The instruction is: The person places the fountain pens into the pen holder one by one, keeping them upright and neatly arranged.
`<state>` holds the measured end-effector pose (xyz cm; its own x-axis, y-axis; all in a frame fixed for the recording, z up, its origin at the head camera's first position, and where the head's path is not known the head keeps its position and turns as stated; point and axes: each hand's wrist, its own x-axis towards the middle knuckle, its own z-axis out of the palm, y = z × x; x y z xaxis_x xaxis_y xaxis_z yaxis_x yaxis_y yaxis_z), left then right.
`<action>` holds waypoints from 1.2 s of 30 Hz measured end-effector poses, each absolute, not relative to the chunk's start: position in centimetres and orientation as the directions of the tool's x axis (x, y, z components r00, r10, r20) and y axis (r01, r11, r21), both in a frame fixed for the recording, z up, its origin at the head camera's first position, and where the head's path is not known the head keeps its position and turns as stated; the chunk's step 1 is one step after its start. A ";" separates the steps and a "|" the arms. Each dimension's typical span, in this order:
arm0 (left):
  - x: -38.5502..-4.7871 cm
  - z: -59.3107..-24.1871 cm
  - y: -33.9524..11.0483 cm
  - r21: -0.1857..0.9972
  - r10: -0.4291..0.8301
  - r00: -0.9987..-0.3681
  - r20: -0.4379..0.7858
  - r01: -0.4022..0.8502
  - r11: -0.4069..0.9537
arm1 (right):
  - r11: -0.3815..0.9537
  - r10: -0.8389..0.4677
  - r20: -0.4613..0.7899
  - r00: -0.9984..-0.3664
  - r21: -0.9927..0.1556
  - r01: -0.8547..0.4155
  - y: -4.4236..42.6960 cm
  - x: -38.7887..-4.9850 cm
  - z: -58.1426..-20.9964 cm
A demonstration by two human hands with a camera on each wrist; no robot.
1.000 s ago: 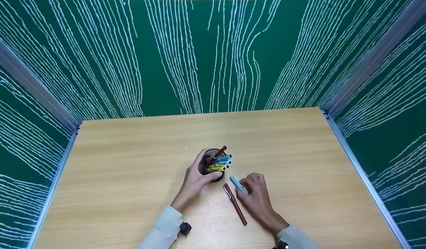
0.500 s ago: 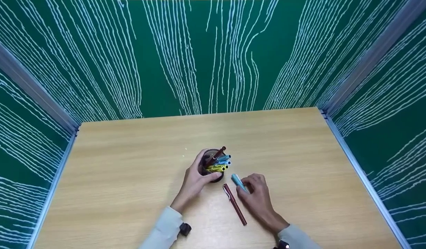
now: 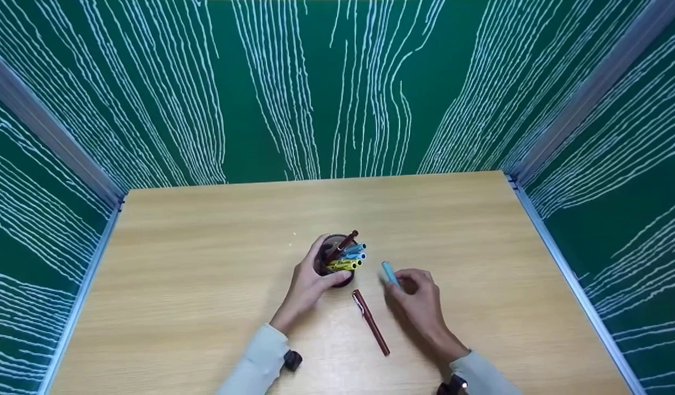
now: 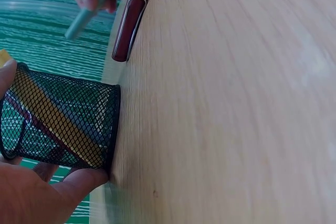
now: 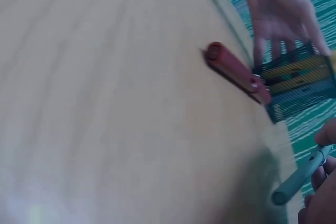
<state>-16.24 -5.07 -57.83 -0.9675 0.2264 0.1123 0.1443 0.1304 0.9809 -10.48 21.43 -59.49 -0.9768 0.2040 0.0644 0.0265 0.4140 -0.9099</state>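
Observation:
My left hand [image 3: 308,281] grips a black mesh pen cup [image 4: 63,114] that stands on the table, fingers round the far side and thumb near the front. Several pens lean inside it: a dark red pen [image 3: 345,241], light blue pens [image 3: 355,253] and yellow pens [image 3: 342,265]. To the right of the cup, my right hand [image 3: 422,299] pinches a light blue pen [image 3: 389,272] between thumb and fingers, held above the table. A dark red pen [image 3: 372,323] with a metal clip lies on the table between both hands.
The wooden table [image 3: 205,247] has a green wall [image 3: 326,109] with white wavy lines behind it. Metal rails [image 3: 578,280] edge both sides. Two tiny pale specks lie left of the cup.
My right hand has lifted the light blue pen off the table and moved slightly right with it. My left hand and the cup stay put.

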 end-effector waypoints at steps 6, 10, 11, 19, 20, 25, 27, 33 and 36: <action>-16.4 -57.9 -5.1 0.979 0.222 -0.969 0.109 0.144 0.145 | 0.379 0.236 0.009 -0.972 -0.921 0.084 22.1 -10.4 -58.0; -16.4 -57.8 -5.1 0.978 0.228 -0.968 0.103 0.141 0.157 | 0.368 0.253 0.006 -0.968 -0.926 0.090 22.5 -10.3 -57.3; -16.4 -57.8 -5.1 0.978 0.227 -0.969 0.100 0.138 0.156 | 0.364 0.253 0.010 -0.967 -0.927 0.086 22.6 -10.2 -57.1; -16.5 -57.8 -5.1 0.974 0.236 -0.964 0.124 0.164 0.158 | 0.376 0.263 0.186 -0.947 -0.923 -0.077 22.9 -10.6 -56.2; -16.5 -57.9 -5.1 0.973 0.237 -0.963 0.127 0.167 0.157 | 0.377 0.265 0.199 -0.943 -0.922 -0.088 22.9 -10.7 -56.0; -16.5 -57.9 -5.0 0.975 0.243 -0.960 0.139 0.175 0.136 | 0.380 0.275 0.231 -0.933 -0.918 -0.115 22.9 -10.8 -54.7; -16.5 -57.9 -5.0 0.976 0.243 -0.960 0.136 0.172 0.131 | 0.387 0.281 0.242 -0.929 -0.914 -0.121 22.8 -10.8 -54.2; -16.4 -57.9 -5.1 0.979 0.237 -0.963 0.129 0.162 0.127 | 0.393 0.285 0.288 -0.914 -0.905 -0.163 22.8 -10.8 -53.0; -16.6 -57.9 -5.1 0.979 0.238 -0.961 0.142 0.172 0.110 | 0.385 0.284 0.304 -0.909 -0.905 -0.182 22.6 -10.9 -52.3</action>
<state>-16.56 -5.06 -57.88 -0.9607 0.2382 0.1424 0.1725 0.1104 0.9788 -10.94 22.64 -52.25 -0.9094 0.2842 0.3037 -0.1819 0.3850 -0.9048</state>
